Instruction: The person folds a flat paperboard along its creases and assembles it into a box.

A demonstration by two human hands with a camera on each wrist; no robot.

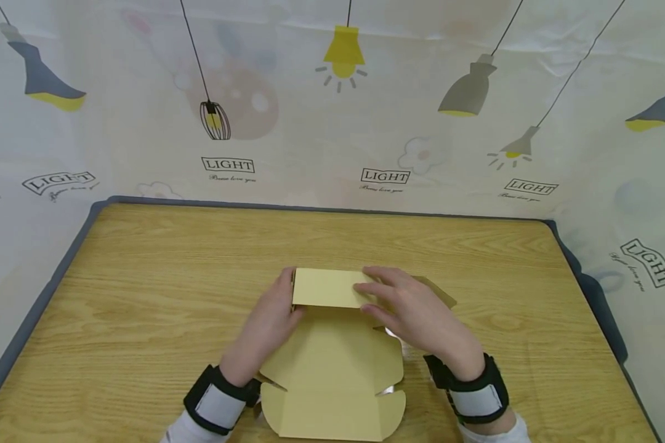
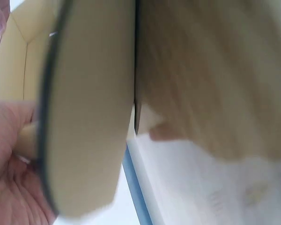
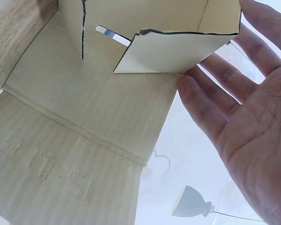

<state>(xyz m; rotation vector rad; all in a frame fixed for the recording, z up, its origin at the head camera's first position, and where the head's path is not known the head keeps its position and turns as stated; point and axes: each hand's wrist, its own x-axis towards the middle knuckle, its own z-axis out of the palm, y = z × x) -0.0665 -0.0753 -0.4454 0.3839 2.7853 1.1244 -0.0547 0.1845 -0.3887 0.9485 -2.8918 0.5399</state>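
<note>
A partly folded, tan cardboard box lies in front of me, its lid part with rounded side flaps spread flat toward the near edge. At its far end a narrow wall panel stands raised. My left hand grips the left end of this wall, thumb on the near side and fingers around the end. On the right, my right hand touches the wall's other end with fairly straight fingers. The right wrist view shows a small folded flap beside those fingertips. In the left wrist view a large flap hides part of the left hand.
The wood-grain table has a dark blue-grey edge. Behind and beside it hangs a pale cloth printed with lamps and lettering. Another cardboard flap sticks out past the right hand.
</note>
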